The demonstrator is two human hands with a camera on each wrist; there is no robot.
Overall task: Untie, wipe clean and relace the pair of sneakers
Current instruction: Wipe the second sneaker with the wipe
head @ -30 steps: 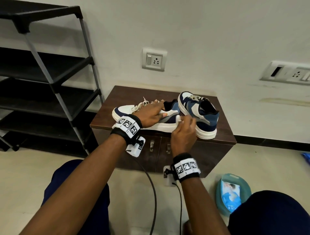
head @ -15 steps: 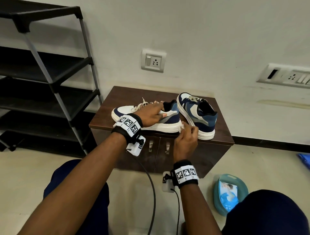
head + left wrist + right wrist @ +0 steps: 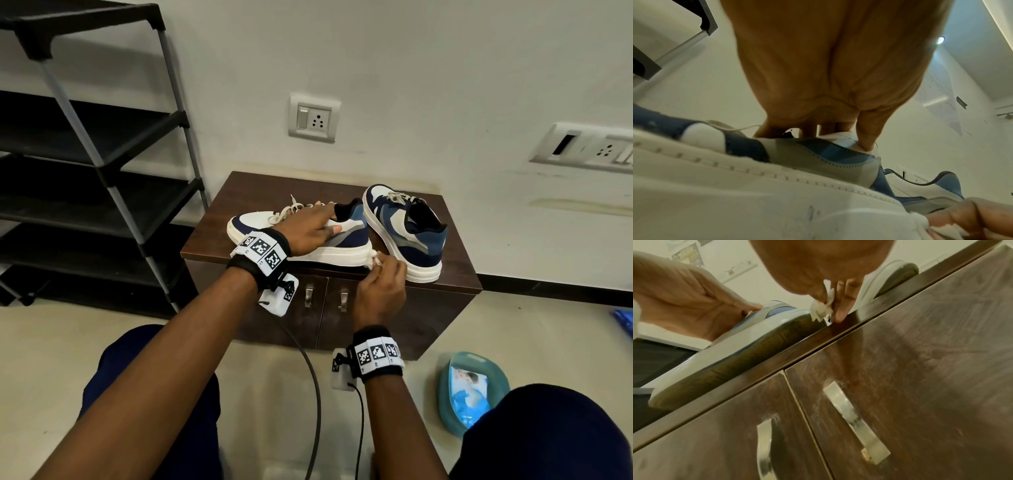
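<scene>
Two white, grey and blue sneakers stand on a low brown cabinet point(image 3: 260, 181). The near sneaker point(image 3: 342, 245) lies sideways along the front edge, toe to the left. My left hand point(image 3: 308, 228) grips it from above over the laces and tongue, thumb on its side point(image 3: 866, 139). My right hand point(image 3: 380, 277) pinches a small white wipe point(image 3: 373, 258) against the heel end of that sneaker's white sole point(image 3: 821, 311). The second sneaker point(image 3: 407, 229) stands to the right, heel toward me, laces in place.
A black and grey shoe rack point(image 3: 85, 154) stands left of the cabinet. A teal tub of wipes point(image 3: 469, 387) sits on the floor at the right, by my knee. Cabinet doors with metal handles point(image 3: 855, 421) face me. Wall sockets point(image 3: 313, 118) are behind.
My right hand with the wipe has slid from the near sneaker's heel side down to the back corner of its sole. The left hand keeps its hold.
</scene>
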